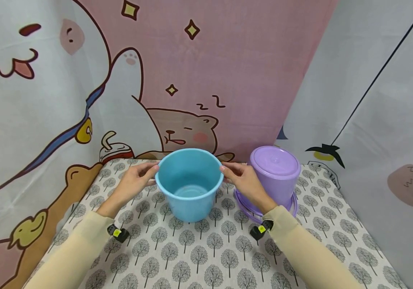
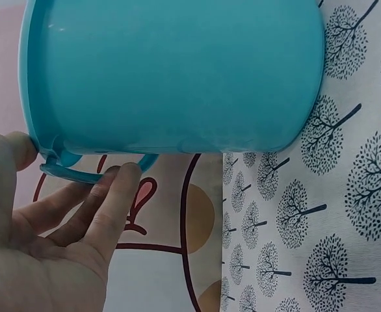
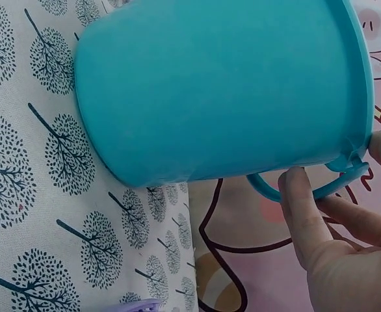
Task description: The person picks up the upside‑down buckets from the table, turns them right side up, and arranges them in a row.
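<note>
A light blue bucket (image 1: 188, 208) stands upright at the middle of the cloth-covered table, its open mouth facing up. At the left of its rim my left hand (image 1: 138, 180) grips it, thumb on the rim and fingers at the blue handle (image 2: 80, 174) behind. On the opposite side my right hand (image 1: 244, 182) holds the rim in the same way, with fingertips against the handle (image 3: 265, 188). A purple bucket (image 1: 275, 184) sits upside down just to the right, partly behind my right hand and forearm, with its purple handle (image 1: 244, 212) lying around its lower edge.
A white cloth with black tree prints (image 1: 181, 257) covers the table. Behind it hangs a pink and white curtain (image 1: 250, 72) with cartoon animals, and pale fabric (image 1: 383, 120) hangs along the right side.
</note>
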